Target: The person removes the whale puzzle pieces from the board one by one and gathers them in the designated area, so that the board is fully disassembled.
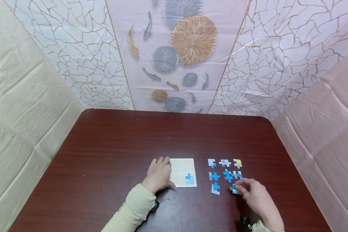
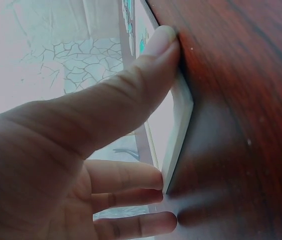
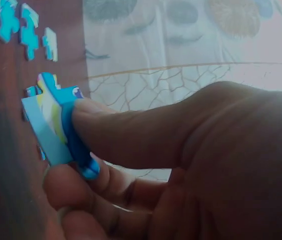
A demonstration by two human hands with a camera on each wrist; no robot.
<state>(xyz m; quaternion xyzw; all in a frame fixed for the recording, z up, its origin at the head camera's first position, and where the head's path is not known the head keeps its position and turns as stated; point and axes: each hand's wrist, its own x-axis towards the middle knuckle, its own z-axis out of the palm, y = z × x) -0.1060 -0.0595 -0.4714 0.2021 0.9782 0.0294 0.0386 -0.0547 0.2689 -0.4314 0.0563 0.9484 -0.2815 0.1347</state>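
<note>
My left hand (image 1: 159, 174) holds the left side of a square, pale puzzle tray (image 1: 178, 168), thumb at its near edge and fingers along its left edge. One blue puzzle piece (image 1: 190, 181) lies in the tray's near right corner. Over on the right, my right hand (image 1: 256, 196) pinches another puzzle piece (image 3: 56, 125) between thumb and fingers. That piece is blue with white and yellow bands and stands tilted in the right wrist view. Several loose pieces, such as a blue one (image 1: 227, 175), lie in rough rows between the tray and my right hand.
Everything lies on a dark red-brown table (image 1: 119, 138). Patterned cloth (image 1: 168, 87) hangs behind its far edge, and plain pale cloth walls (image 1: 26, 112) rise on both sides. A dark band (image 1: 155, 205) sits at the left wrist.
</note>
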